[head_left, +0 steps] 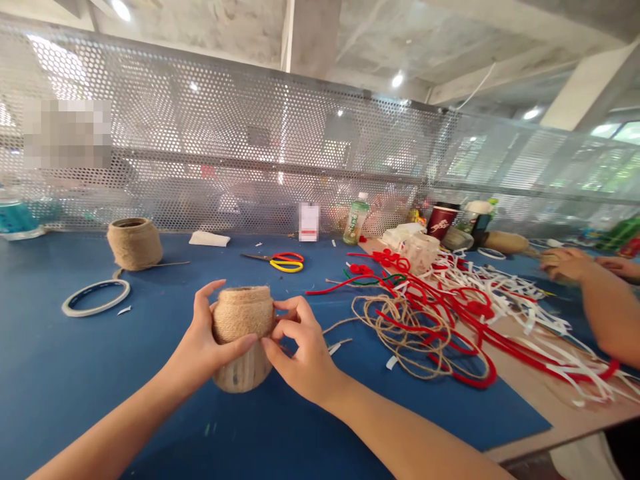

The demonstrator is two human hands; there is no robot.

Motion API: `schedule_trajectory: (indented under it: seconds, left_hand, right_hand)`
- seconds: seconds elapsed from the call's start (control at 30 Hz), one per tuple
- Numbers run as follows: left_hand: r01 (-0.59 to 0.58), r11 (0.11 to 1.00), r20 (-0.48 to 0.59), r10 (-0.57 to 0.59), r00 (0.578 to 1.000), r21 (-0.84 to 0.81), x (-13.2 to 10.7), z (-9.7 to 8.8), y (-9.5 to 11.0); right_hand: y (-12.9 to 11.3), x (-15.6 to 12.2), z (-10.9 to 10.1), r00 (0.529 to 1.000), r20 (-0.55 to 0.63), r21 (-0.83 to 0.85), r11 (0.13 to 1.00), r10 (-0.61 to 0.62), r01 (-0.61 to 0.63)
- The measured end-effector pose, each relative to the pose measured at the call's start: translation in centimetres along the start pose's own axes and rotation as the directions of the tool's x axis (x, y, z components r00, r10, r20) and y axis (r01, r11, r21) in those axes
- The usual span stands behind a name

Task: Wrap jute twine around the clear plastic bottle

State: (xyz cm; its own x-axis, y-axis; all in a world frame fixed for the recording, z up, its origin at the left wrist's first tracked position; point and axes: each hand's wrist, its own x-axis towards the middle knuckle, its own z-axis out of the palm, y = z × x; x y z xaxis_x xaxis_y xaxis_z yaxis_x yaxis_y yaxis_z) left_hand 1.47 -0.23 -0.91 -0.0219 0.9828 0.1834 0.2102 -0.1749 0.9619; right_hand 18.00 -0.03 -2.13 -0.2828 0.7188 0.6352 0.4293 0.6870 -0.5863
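L hand point(203, 341) grips twine-wrapped jar point(243, 317) btwn thumb & fingers, over blue mat point(75, 373), nearer than scissors point(286, 265). R hand point(304, 345) at jar's R side; can't tell if pinching twine.

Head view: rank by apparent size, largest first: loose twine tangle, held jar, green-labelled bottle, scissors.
1. Loose twine tangle
2. Held jar
3. Green-labelled bottle and scissors: too close to rank; bottle taller, scissors longer.
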Motion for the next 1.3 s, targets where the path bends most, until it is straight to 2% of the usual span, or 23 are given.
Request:
schedule_trajectory:
  seconds: [0.77,1.3]
  left_hand:
    - [0.059,0.998,-0.024,-0.059,0.998,-0.019,0.05,-0.01,0.07]
    - [0.041,0.999,-0.026,-0.041,0.999,-0.014,0.10,0.02,0.01]
  right_hand:
    - [-0.01,-0.03,-0.03,0.999,0.035,0.020,1.000,0.016,-0.017]
    - [-0.22,0.13,-0.15,0.999,0.026,0.026,0.999,-0.019,0.018]
